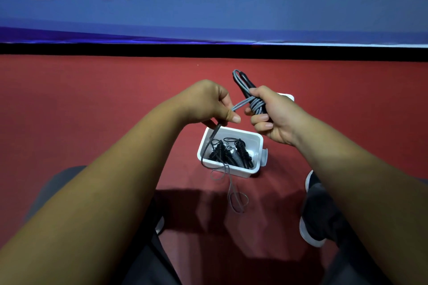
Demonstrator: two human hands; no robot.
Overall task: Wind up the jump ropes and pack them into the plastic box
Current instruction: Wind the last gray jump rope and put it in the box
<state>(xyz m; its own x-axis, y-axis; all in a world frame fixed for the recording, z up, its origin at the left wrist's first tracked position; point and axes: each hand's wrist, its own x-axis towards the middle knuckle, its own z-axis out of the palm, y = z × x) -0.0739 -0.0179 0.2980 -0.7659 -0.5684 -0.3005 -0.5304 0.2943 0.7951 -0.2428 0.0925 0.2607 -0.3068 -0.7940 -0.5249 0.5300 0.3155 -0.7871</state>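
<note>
Right hand: fingers curled round the black handles and the grey coils, serving as a steady core to wind on.
Left hand: pinched the free grey strand, drawn taut, probably to lay the next turn tight.
Jump rope: held in the air above the plastic box; long axis ran away from the person, the far end leaning slightly left.
Loose tail: hung over the box rim to the red floor.
Wound ropes: already inside the box.

Count: one white plastic box, centre frame; three wound jump ropes inside; one grey jump rope above; one left hand; one right hand.
</note>
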